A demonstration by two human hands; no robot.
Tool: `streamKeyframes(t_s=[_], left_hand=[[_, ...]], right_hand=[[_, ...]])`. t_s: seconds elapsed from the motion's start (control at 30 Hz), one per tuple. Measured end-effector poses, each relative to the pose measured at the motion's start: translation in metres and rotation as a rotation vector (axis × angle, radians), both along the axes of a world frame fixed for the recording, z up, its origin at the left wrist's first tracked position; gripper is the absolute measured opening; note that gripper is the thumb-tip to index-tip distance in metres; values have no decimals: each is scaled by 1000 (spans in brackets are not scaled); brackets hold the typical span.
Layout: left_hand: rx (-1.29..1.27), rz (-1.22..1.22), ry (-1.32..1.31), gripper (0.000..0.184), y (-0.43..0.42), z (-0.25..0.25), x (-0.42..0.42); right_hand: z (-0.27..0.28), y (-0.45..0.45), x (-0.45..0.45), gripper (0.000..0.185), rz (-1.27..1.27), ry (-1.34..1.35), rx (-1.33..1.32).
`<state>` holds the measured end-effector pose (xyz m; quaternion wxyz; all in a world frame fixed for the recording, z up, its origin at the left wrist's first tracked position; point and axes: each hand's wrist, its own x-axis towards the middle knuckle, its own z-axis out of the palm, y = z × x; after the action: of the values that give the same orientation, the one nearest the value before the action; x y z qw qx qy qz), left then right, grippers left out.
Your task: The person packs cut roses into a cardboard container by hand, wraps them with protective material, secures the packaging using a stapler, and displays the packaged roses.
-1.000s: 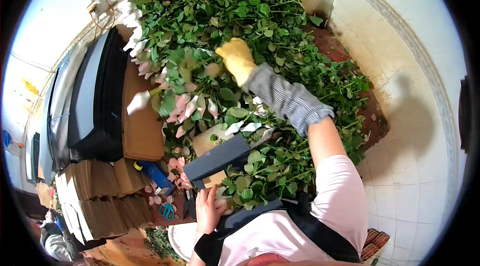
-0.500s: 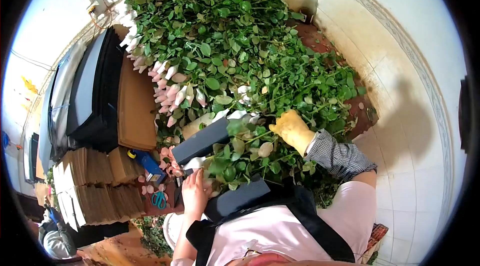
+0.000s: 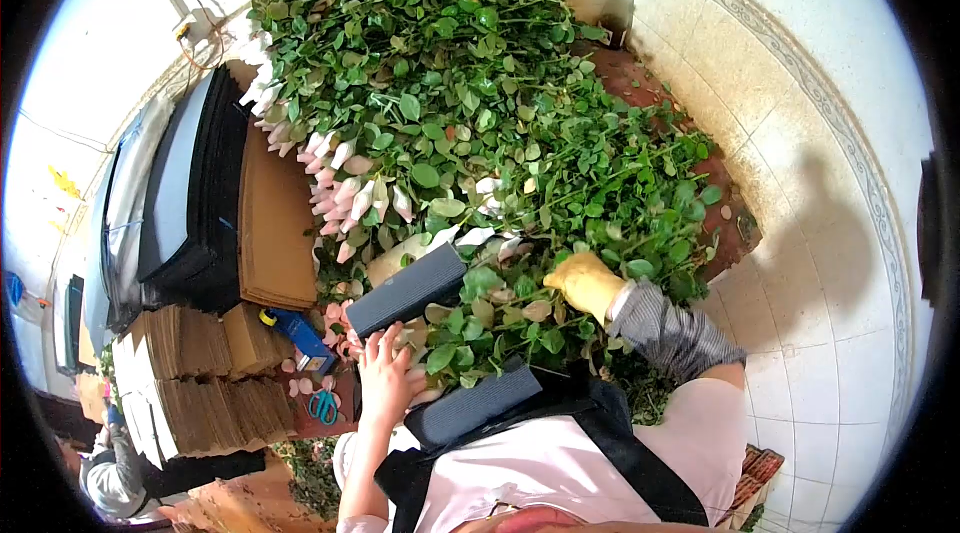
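My bare left hand [image 3: 386,378] lies with fingers spread over the rose heads, at the left end of a dark corrugated wrap [image 3: 408,289]. The wrap's near flap [image 3: 475,403] rests against my apron. Between the two flaps lies a leafy bunch of roses [image 3: 500,328], heads to the left. In a yellow glove, my right hand [image 3: 585,285] is closed around stems at the right of that bunch; its fingertips are partly hidden by leaves. Just beyond the wrap, several pale roses [image 3: 478,236] lie with their heads in white sleeves.
A large heap of roses [image 3: 430,83] covers the table ahead. Cardboard stacks [image 3: 205,383], dark sheets [image 3: 185,183], a blue tool [image 3: 300,333] and teal scissors [image 3: 323,407] stand or lie at left. A tiled wall [image 3: 800,283] bounds the right. Another person [image 3: 115,478] is at lower left.
My right hand has moved down, nearer to me. My left hand's fingers have spread and shifted slightly left, up to the wrap's edge. The far flap has dropped a little.
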<state>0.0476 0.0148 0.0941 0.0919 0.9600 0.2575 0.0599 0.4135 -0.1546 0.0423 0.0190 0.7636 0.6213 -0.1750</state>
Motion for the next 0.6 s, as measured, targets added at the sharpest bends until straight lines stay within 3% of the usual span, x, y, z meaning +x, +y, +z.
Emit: streamKeyframes(t_s=[0.03,0.07,0.13,0.17,0.23,0.27,0.33,0.4,0.43,0.47,0.5,0.57,0.6], left_hand=[[17,-19,21,40,1,-1,0],[9,13,21,41,-1,-6,-1],[-41,69,-13,43,-7,-7,-3],[-64,92,-21,42,-8,-7,-5],[-69,117,-33,42,-10,-14,-8],[-34,105,-47,41,-10,-16,-8],[-18,85,-47,42,-8,-16,-7],[-52,93,-80,43,-9,-26,-9],[-83,106,-113,45,-8,-28,-9],[-101,109,-108,48,-8,-25,-8],[-103,105,-108,48,-7,-29,-11],[-119,104,-101,45,-8,-20,-7],[-130,116,-125,42,-9,-20,-6]], right_hand=[[3,4,7,27,163,-20,-111],[7,4,34,50,348,255,-25],[68,34,67,63,185,756,-451],[112,49,74,59,112,764,-457],[109,75,113,54,-110,900,-238],[90,97,138,54,-223,761,-152],[81,142,164,60,-244,122,-36],[37,190,199,50,-341,-118,317],[20,232,238,43,-585,-203,370],[-24,257,281,43,-669,-259,469],[-9,255,274,45,-653,-367,453],[-17,255,276,49,-688,-247,347],[-39,261,292,52,-646,-331,362]])
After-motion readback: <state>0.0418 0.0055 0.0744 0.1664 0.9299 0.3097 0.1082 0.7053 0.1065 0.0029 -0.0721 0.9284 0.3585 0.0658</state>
